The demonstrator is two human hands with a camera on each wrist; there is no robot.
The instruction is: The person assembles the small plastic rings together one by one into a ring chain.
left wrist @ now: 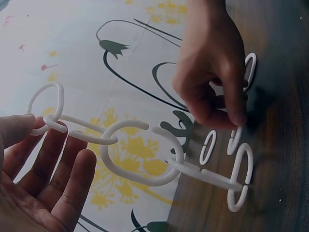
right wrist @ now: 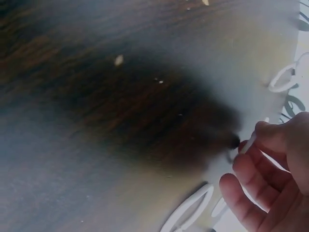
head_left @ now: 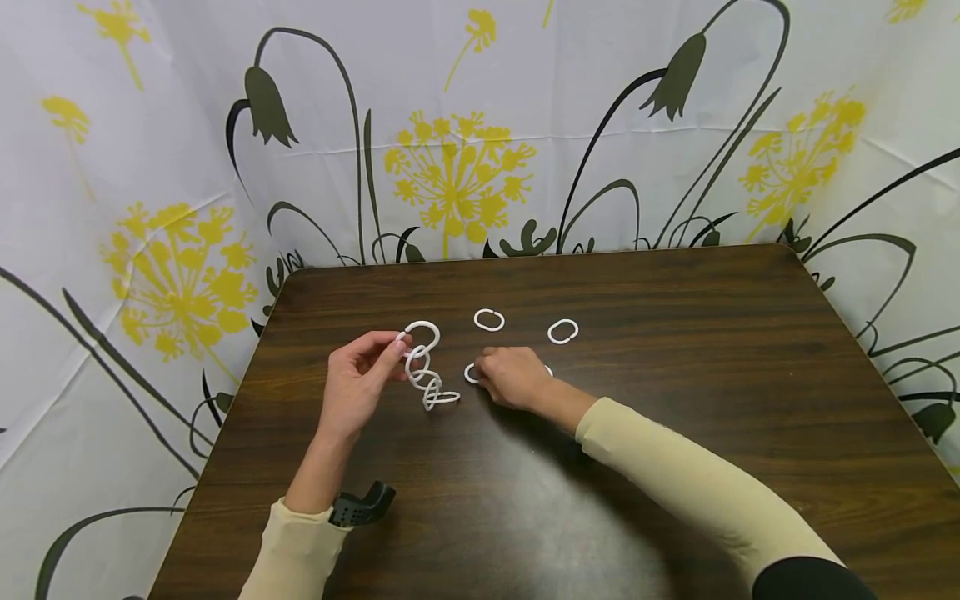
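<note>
My left hand (head_left: pixel 352 379) pinches the top link of a chain of white plastic links (head_left: pixel 423 324) between thumb and fingertips. In the left wrist view the chain's open-gapped oval link (left wrist: pixel 145 180) hangs mid-chain, and the lowest link (left wrist: pixel 249 162) is close to the tabletop. Right of the chain, my right hand (head_left: pixel 513 377) reaches down to the table and pinches a loose white link (head_left: pixel 471 374). The right wrist view shows that link (right wrist: pixel 248 144) between thumb and finger, partly hidden by them.
Two loose white links, one (head_left: pixel 489 311) beyond my right hand and another (head_left: pixel 576 331) farther right, lie on the dark wooden table (head_left: pixel 675 333). Part of a further link (head_left: pixel 549 372) shows behind the right hand. A flower-printed curtain (head_left: pixel 480 75) hangs behind the table.
</note>
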